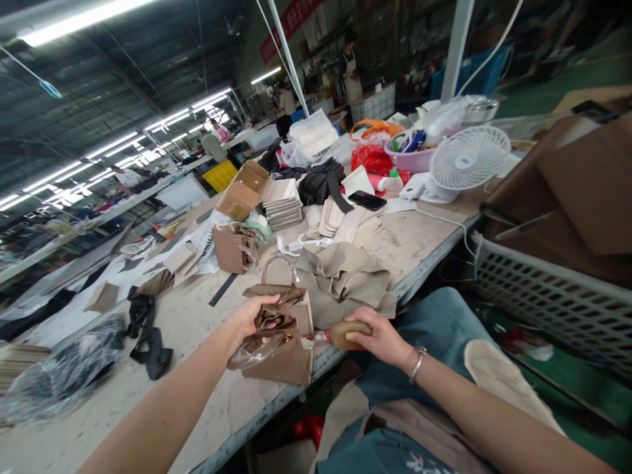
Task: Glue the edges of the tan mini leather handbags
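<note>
Handbag (277,361) | left hand (253,315): fingers curled, holding it | right hand (379,337): clasping bottle (342,334) (amber)

A long worktable (187,316), its pale top scuffed and its edge worn, bears a brown handbag (276,363) at the near edge. Beside that lies crumpled grey-brown material (345,270); beyond stand a second brown bag (227,253), a stack of pale panels (282,209), an open cardboard box (240,199) and a white fan (467,159). On the left, black straps (141,309) lie beside a clear plastic bag (74,362)
</note>
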A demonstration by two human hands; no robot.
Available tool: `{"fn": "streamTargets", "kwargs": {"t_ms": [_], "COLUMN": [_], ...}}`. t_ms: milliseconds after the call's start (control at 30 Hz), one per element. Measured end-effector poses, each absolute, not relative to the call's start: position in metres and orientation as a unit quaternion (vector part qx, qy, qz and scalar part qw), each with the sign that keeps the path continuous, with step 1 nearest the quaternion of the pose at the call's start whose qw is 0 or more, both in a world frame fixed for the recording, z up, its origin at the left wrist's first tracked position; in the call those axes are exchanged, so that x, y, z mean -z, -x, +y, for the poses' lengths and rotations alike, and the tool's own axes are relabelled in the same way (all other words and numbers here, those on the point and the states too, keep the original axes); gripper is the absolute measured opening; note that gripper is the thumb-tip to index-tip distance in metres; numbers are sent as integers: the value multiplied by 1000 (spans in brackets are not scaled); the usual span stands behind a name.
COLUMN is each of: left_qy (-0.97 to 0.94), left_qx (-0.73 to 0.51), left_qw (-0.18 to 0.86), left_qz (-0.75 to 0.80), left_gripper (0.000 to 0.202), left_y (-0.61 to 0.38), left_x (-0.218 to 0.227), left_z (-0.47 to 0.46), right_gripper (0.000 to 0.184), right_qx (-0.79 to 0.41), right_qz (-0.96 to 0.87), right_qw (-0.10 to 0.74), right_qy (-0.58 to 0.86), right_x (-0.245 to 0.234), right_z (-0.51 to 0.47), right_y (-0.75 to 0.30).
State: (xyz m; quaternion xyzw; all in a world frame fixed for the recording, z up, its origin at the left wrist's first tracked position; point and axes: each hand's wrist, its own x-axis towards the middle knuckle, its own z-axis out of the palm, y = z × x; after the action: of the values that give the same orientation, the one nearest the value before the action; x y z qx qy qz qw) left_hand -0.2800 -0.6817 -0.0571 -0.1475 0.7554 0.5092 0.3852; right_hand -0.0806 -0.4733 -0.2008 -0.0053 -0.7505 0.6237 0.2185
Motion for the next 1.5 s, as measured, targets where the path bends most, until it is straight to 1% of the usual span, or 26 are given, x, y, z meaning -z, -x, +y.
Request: {"fn": "streamTargets", "kwargs": {"t_ms": [167,233,333,367,400,433,500,533,567,600,667,700,833,900,967,1033,1200,1267,1333,1400,1433,1467,1500], "left_qy": [133,113,61,14,-56,-135,-264,-294,-301,-304,-321,-333,-369,-391,-414,-435,-482,-487,-487,-486,-487,-491,-495], "left_qx": [-504,-495,-483,-471,-434,-371,-204,-131,-84,-62,-33,-12,96,150,190,215,247,250,249,250,253,258,267], "left_qw": [399,404,386,370,335,281,146,87,46,24,4,-3,34,64,88,104,131,132,129,131,137,146,158], "left_qz": [754,761,784,801,835,875,931,943,949,950,946,943,924,906,886,868,830,826,827,827,825,819,812], "left_gripper": [19,20,19,20,20,18,9,16,24,28,25,21,6,14,23,28,27,28,28,28,28,27,26], "left_y": [277,276,276,277,278,278,279,279,277,276,270,267,249,237,226,217,207,205,205,206,207,207,208], "left_x": [51,40,11,-1,-13,-24,-39,-42,-42,-38,-22,-11,31,45,54,60,68,67,66,65,65,66,66], "left_z": [-689,-693,-702,-705,-709,-712,-719,-722,-724,-727,-731,-732,-728,-720,-710,-700,-683,-680,-678,-676,-674,-672,-668], "right_gripper": [34,34,36,39,41,43,46,45,43,40,33,33,48,52,56,60,66,71,80,80,75,65,59], "right_qx": [-737,-823,-932,-948,-958,-964,-966,-961,-953,-941,-906,-883,-733,-657,-598,-529,-387,-358,-327,-324,-353,-432,-553], "right_qz": [-661,-556,-347,-299,-264,-239,-217,-221,-232,-247,-305,-351,-614,-684,-717,-753,-823,-844,-859,-852,-837,-807,-755], "right_qw": [138,106,66,66,71,81,118,141,167,195,245,259,245,249,267,272,246,233,228,246,256,259,230], "right_qy": [36,54,82,85,84,80,78,84,97,120,164,172,162,194,239,281,335,323,321,331,331,309,266], "right_x": [200,199,194,191,187,182,172,168,165,163,163,165,176,183,193,203,218,215,205,186,174,162,149], "right_z": [-462,-456,-446,-443,-440,-436,-426,-419,-411,-403,-383,-373,-337,-323,-312,-304,-292,-290,-298,-321,-341,-364,-391], "right_y": [72,67,65,66,67,70,78,83,89,95,106,112,131,140,146,151,149,143,130,110,99,88,77]}}
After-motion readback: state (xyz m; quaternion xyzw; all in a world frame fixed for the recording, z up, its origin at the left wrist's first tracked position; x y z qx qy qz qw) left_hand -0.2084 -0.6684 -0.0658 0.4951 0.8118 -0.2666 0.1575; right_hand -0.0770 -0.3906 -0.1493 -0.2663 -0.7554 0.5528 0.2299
